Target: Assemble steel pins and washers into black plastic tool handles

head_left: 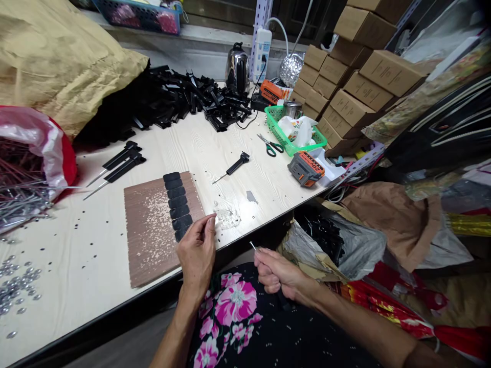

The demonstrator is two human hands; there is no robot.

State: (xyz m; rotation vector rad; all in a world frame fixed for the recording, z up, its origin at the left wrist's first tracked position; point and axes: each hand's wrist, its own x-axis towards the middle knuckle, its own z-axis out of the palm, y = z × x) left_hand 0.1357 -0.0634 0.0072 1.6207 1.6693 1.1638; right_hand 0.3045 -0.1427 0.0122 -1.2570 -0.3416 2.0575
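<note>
My left hand [197, 249] rests at the table's near edge, thumb and fingers pinched together at the lower end of a row of black plastic caps [177, 204] lying on a brown board [148, 240]; what it pinches is too small to name. My right hand [276, 271] is closed below the table edge over my lap, gripping a thin metal pin [253, 247] that sticks up from the fist. A finished black-handled pin [232, 167] lies on the table beyond the board.
Black plastic parts [187, 102] are heaped at the back beside a tan sack [57, 61]. Metal rods in a red bag [30, 174] sit left, small silver pieces [17, 283] near left. Scissors [270, 145], a green basket [295, 148], a kettle [237, 66] and stacked cartons [345, 87] stand right.
</note>
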